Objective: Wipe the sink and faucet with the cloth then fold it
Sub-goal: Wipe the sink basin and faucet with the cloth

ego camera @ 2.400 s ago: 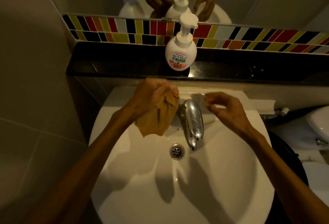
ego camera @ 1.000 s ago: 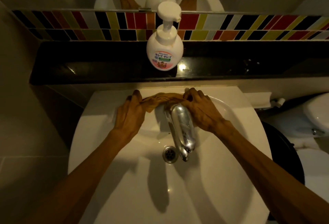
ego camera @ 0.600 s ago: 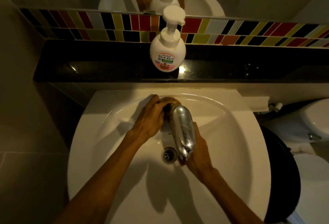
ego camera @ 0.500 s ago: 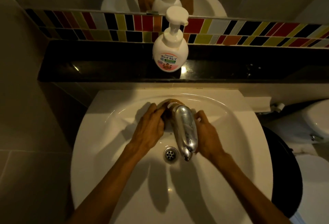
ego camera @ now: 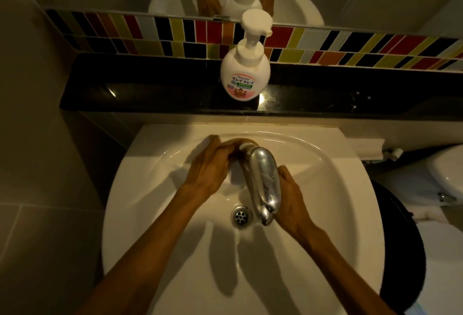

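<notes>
A chrome faucet (ego camera: pixel 263 182) stands at the back of the white sink (ego camera: pixel 338 214), its spout over the drain (ego camera: pixel 241 215). The tan cloth (ego camera: pixel 238 142) is looped behind the faucet's base; only a small strip shows. My left hand (ego camera: pixel 209 168) grips the cloth's left end beside the base. To the right of the spout, my right hand (ego camera: pixel 290 197) is low in the basin with its fingers behind the faucet. The cloth's right end is hidden, so I cannot tell whether that hand holds it.
A white pump soap bottle (ego camera: pixel 245 74) stands on the black ledge (ego camera: pixel 150 94) behind the sink, below coloured tiles and a mirror. A toilet (ego camera: pixel 446 177) and a black bin (ego camera: pixel 400 252) are at the right. A tiled wall closes the left side.
The cloth went from hanging in my left hand to being looped behind the faucet's base. My right hand has slid back and forth beside the spout; it now sits lower than half a second ago.
</notes>
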